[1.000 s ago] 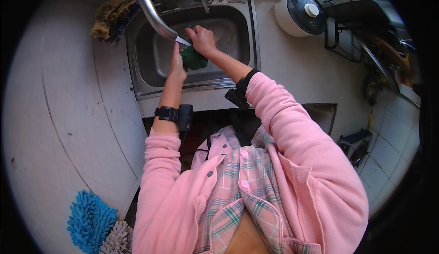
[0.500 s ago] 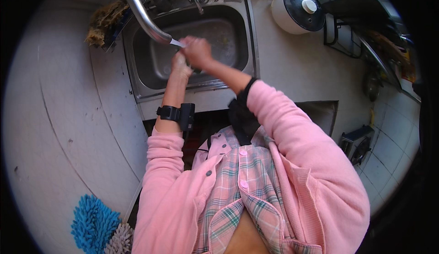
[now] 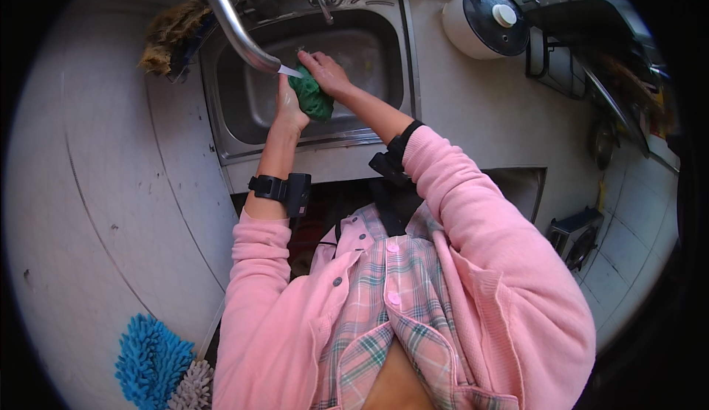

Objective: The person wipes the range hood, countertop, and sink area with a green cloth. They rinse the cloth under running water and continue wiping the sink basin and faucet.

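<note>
A crumpled green cloth (image 3: 313, 98) is held between my two hands over the metal sink (image 3: 255, 126). My left hand (image 3: 289, 105) is against its left side, with the fingers partly hidden. My right hand (image 3: 326, 73) presses on it from the upper right, fingers bent over the top. Water (image 3: 290, 72) runs from the curved metal faucet (image 3: 240, 37) onto the cloth and hands. Both wrists wear black straps with small boxes.
A smaller tap (image 3: 321, 4) stands at the sink's back edge. To the right are a white pot (image 3: 473, 30) with a dark lid and a black rack (image 3: 554, 67). A brown bristly bundle (image 3: 173, 33) is at the left. Blue fluffy mitts (image 3: 151, 362) lie lower left.
My right hand was over my left, mostly covering the green cloth. Now the hands are further apart and the cloth shows between them.
</note>
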Available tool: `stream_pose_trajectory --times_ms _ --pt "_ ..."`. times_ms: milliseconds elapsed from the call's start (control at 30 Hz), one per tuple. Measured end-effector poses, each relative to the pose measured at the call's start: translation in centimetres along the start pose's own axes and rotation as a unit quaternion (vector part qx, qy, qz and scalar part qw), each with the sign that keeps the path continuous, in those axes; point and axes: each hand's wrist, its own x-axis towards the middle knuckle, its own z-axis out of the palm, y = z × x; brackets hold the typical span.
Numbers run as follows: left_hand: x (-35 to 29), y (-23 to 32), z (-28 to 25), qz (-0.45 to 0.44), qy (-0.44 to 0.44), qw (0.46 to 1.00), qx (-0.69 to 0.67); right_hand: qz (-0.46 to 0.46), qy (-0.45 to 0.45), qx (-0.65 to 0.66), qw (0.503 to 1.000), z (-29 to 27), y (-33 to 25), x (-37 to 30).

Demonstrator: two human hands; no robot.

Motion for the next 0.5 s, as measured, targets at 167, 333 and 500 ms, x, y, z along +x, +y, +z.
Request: stream_pose_trajectory --times_ms 167,333,500 --pt "-2.1 0.5 -0.6 0.047 0.023 0.99 0.131 0.011 -0.156 0.009 0.988 0.5 0.2 1.2" --pt "-2.5 -1.4 -0.9 -0.073 -0.042 0.995 0.046 -0.008 -0.02 -0.104 0.994 1.9 -2.0 -2.5" --pt "-1.5 -0.2 -2.4 -0.054 -0.245 0.966 -0.059 -0.089 -0.026 -0.143 0.985 2.0 -3.8 -7.2"
